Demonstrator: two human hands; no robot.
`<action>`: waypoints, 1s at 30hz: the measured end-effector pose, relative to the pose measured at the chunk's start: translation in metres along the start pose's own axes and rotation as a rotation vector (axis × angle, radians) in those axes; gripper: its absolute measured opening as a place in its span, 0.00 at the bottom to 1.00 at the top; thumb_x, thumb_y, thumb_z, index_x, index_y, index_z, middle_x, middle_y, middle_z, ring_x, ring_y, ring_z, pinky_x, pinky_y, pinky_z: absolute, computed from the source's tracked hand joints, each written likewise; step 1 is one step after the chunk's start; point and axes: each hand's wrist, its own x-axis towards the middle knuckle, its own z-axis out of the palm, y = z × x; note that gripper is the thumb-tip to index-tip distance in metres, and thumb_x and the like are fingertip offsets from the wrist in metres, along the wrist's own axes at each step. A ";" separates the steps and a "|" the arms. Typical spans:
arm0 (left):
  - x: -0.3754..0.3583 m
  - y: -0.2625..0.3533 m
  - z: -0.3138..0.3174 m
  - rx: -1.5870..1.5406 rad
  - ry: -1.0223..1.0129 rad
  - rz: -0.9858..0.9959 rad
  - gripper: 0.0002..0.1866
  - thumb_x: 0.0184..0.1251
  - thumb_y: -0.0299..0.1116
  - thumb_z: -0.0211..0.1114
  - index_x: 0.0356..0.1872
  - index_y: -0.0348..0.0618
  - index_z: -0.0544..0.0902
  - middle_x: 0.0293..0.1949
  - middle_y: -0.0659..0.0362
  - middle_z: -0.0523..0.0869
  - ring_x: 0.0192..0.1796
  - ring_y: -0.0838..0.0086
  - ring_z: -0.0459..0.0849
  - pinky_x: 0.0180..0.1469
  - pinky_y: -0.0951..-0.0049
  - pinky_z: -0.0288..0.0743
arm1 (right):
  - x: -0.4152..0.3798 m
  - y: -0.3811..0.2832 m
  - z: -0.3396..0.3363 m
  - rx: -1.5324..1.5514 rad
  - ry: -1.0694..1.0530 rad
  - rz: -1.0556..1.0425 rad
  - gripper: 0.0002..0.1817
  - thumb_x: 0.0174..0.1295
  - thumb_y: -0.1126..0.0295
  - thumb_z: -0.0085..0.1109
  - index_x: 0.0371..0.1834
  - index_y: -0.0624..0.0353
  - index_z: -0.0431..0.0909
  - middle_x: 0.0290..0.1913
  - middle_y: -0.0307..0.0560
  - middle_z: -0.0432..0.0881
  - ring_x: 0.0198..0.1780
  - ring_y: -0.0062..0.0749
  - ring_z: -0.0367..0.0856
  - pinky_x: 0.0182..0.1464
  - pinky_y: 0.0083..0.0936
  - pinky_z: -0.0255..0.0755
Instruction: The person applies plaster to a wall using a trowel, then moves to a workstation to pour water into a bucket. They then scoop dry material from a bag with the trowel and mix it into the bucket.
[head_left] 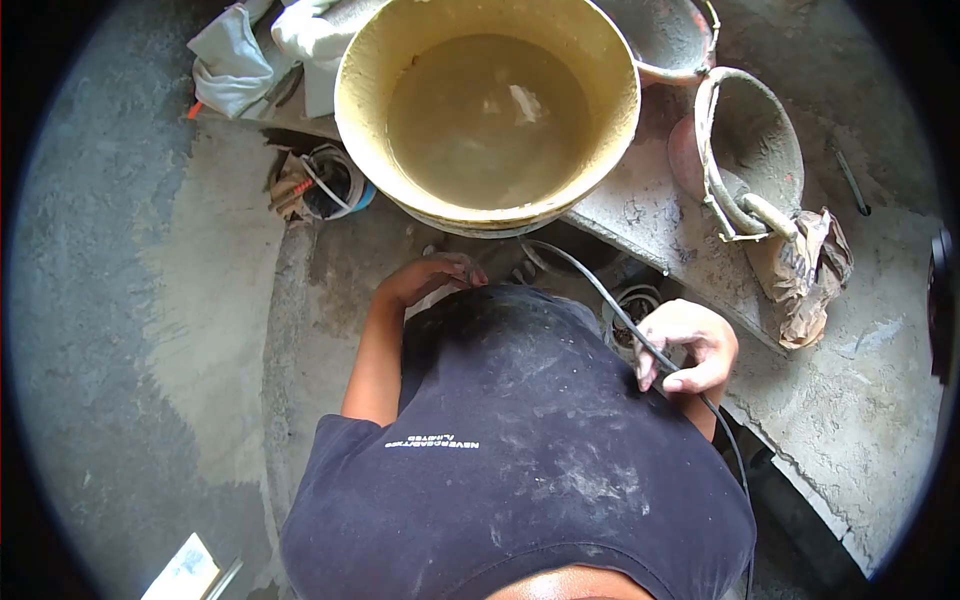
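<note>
My right hand (690,345) is in front of my right side, its fingers curled and the thumb bent towards them around a thin dark cable (602,290). The cable runs from below the big bucket, through this hand and down past my shirt. My left hand (432,277) is at my waist, bent inward, its fingertips partly hidden by my dusty dark T-shirt (520,400); whether it holds anything I cannot make out. Ahead of both hands stands a large yellowish bucket (350,100) with murky water (490,120) inside.
Two mortar-caked buckets, one at the back (670,50) and one to the right (765,130), stand beside a crumpled paper bag (805,280) on a concrete slab (640,220). White sacks (230,65) lie at the back left. A small tool bucket (340,185) is below them.
</note>
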 end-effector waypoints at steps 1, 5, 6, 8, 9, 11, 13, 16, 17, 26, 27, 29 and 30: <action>-0.002 -0.005 0.003 -0.010 0.000 -0.016 0.17 0.63 0.41 0.54 0.41 0.39 0.82 0.50 0.52 0.82 0.57 0.63 0.76 0.61 0.62 0.64 | -0.005 0.000 -0.001 0.000 0.008 0.019 0.12 0.50 0.70 0.65 0.32 0.69 0.79 0.29 0.53 0.84 0.28 0.40 0.84 0.32 0.27 0.77; -0.010 -0.027 0.013 -0.017 0.007 -0.094 0.18 0.63 0.41 0.54 0.44 0.38 0.82 0.50 0.53 0.82 0.57 0.66 0.77 0.61 0.66 0.64 | -0.021 0.005 -0.007 -0.065 -0.033 0.172 0.12 0.51 0.68 0.64 0.32 0.68 0.80 0.30 0.50 0.85 0.29 0.37 0.85 0.34 0.26 0.77; -0.013 -0.033 0.016 -0.032 0.008 -0.112 0.18 0.63 0.41 0.54 0.44 0.38 0.82 0.50 0.53 0.82 0.57 0.66 0.77 0.61 0.66 0.64 | -0.025 0.008 -0.004 -0.058 -0.006 0.267 0.13 0.51 0.67 0.64 0.33 0.68 0.80 0.29 0.49 0.85 0.30 0.36 0.85 0.34 0.25 0.77; -0.018 -0.040 0.019 0.044 0.044 -0.158 0.19 0.65 0.42 0.53 0.46 0.38 0.81 0.50 0.54 0.82 0.56 0.67 0.77 0.60 0.68 0.65 | -0.032 0.013 0.008 -0.053 0.117 0.500 0.13 0.53 0.68 0.63 0.35 0.67 0.80 0.29 0.46 0.84 0.31 0.29 0.83 0.35 0.23 0.75; -0.020 -0.044 0.018 0.050 0.040 -0.155 0.19 0.65 0.42 0.53 0.46 0.38 0.81 0.50 0.54 0.82 0.56 0.67 0.77 0.60 0.68 0.65 | -0.035 0.017 0.012 -0.055 0.207 0.597 0.12 0.54 0.69 0.63 0.36 0.67 0.80 0.29 0.45 0.84 0.31 0.26 0.82 0.35 0.22 0.74; -0.023 -0.054 0.012 0.055 0.135 -0.173 0.23 0.71 0.47 0.49 0.50 0.37 0.80 0.54 0.54 0.81 0.55 0.68 0.77 0.59 0.68 0.66 | -0.038 0.028 0.022 -0.058 0.366 0.787 0.12 0.57 0.66 0.64 0.34 0.66 0.80 0.28 0.44 0.83 0.31 0.22 0.80 0.37 0.22 0.74; -0.023 -0.056 0.005 0.049 0.250 -0.170 0.27 0.73 0.51 0.46 0.54 0.37 0.78 0.56 0.53 0.80 0.55 0.67 0.78 0.59 0.68 0.67 | -0.041 0.041 0.026 -0.477 0.416 1.021 0.14 0.59 0.61 0.64 0.31 0.64 0.82 0.23 0.41 0.82 0.27 0.20 0.78 0.32 0.20 0.71; -0.032 -0.054 -0.002 -0.156 0.380 -0.085 0.32 0.74 0.56 0.41 0.60 0.36 0.74 0.59 0.51 0.78 0.56 0.65 0.78 0.59 0.66 0.68 | -0.040 0.038 0.037 -0.741 0.710 1.036 0.20 0.58 0.54 0.66 0.35 0.64 0.82 0.27 0.49 0.84 0.31 0.29 0.82 0.37 0.26 0.75; -0.031 -0.048 -0.007 -0.326 0.382 0.013 0.35 0.74 0.58 0.39 0.63 0.36 0.71 0.61 0.50 0.77 0.56 0.64 0.78 0.58 0.65 0.68 | -0.042 0.035 0.038 -0.835 0.821 0.919 0.21 0.58 0.54 0.66 0.38 0.64 0.82 0.29 0.51 0.84 0.32 0.30 0.83 0.38 0.27 0.75; 0.037 -0.030 -0.046 -0.622 0.582 0.261 0.42 0.70 0.64 0.41 0.67 0.33 0.62 0.60 0.45 0.73 0.59 0.56 0.74 0.62 0.59 0.63 | 0.039 -0.034 0.013 -1.497 0.848 -0.198 0.16 0.48 0.72 0.71 0.41 0.62 0.79 0.42 0.49 0.82 0.45 0.40 0.80 0.49 0.33 0.73; 0.049 -0.023 -0.042 -0.668 0.633 0.301 0.39 0.69 0.63 0.43 0.66 0.36 0.65 0.58 0.48 0.74 0.57 0.57 0.74 0.60 0.58 0.65 | 0.053 -0.039 0.008 -1.524 0.769 -0.283 0.19 0.44 0.70 0.74 0.41 0.60 0.80 0.44 0.49 0.82 0.48 0.42 0.79 0.51 0.36 0.73; 0.067 -0.020 -0.036 -0.725 0.693 0.371 0.37 0.68 0.61 0.45 0.64 0.39 0.67 0.57 0.50 0.75 0.56 0.57 0.74 0.59 0.57 0.67 | 0.075 -0.039 -0.003 -1.595 0.620 -0.273 0.29 0.37 0.58 0.78 0.45 0.54 0.80 0.51 0.45 0.80 0.56 0.41 0.76 0.60 0.38 0.66; 0.076 -0.018 -0.039 -0.747 0.602 0.442 0.36 0.68 0.61 0.45 0.66 0.41 0.65 0.58 0.51 0.74 0.56 0.58 0.73 0.59 0.56 0.67 | 0.085 -0.036 -0.011 -1.595 0.562 -0.252 0.31 0.37 0.53 0.78 0.46 0.51 0.79 0.53 0.42 0.79 0.59 0.40 0.74 0.66 0.40 0.58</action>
